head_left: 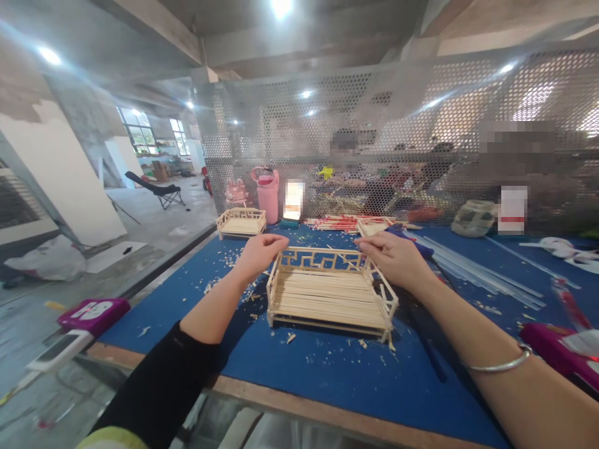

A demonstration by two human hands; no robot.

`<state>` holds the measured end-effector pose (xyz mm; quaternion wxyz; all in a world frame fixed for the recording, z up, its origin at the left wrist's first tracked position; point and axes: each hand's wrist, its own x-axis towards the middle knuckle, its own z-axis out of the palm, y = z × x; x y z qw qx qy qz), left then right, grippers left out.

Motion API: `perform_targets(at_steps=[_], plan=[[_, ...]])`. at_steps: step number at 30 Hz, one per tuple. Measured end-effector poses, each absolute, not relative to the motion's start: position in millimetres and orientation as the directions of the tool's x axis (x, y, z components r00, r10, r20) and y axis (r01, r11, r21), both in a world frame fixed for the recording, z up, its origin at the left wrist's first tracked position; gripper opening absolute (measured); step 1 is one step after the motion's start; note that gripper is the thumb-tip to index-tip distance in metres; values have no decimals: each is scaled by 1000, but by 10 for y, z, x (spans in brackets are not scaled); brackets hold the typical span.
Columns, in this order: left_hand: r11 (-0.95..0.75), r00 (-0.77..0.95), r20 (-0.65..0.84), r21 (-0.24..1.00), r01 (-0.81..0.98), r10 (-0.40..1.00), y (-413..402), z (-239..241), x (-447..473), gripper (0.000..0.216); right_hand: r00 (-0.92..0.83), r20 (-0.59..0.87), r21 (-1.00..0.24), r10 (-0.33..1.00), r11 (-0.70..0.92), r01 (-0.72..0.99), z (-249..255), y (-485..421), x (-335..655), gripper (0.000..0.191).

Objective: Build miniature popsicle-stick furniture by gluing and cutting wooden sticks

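Note:
A miniature bench [322, 298] made of pale thin wooden sticks stands upright on the blue tabletop, with a slatted seat and a latticed back rail. My left hand [259, 254] is closed in a pinch at the rail's back left corner. At the opposite back corner, my right hand [388, 254] pinches the end of the top rail, thumb and forefinger together. Whether a separate thin stick lies along that rail between the fingertips I cannot tell. Some sticks of the right armrest look slanted.
A second small stick bench [241, 222] stands behind, near a pink bottle [267, 198]. Red-tipped sticks [334, 222] lie by the perforated screen [290, 118]. Clear glue sticks [482, 268] are at right, a glass jar [473, 218] beyond. Wood scraps litter the blue table [309, 380].

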<state>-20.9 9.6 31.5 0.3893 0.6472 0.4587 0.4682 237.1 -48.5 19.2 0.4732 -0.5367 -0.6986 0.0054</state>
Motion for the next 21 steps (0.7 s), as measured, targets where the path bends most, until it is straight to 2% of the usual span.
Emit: perform_targets(at_steps=[4, 7, 9, 12, 16, 21], plan=[[-257, 36, 259, 966, -38, 965, 163, 331, -223, 30, 344, 707, -650, 618, 377, 660, 235, -559, 2471, 16], [-363, -69, 362, 932, 2, 930, 284, 250, -303, 31, 460, 717, -649, 523, 260, 715, 229, -624, 2539, 31], [-430, -105, 445, 892, 138, 889, 367, 161, -379, 30, 430, 722, -610, 542, 207, 765, 194, -639, 2550, 34], [-420, -94, 472, 846, 328, 876, 448, 38, -481, 29, 360, 715, -568, 600, 196, 799, 119, -613, 2517, 24], [-373, -81, 444, 827, 422, 892, 456, -45, -541, 33, 276, 688, -539, 671, 218, 814, 27, -562, 2460, 14], [-386, -95, 494, 773, 504, 865, 365, -54, -551, 32, 121, 631, -479, 766, 263, 838, -57, -537, 2488, 15]])
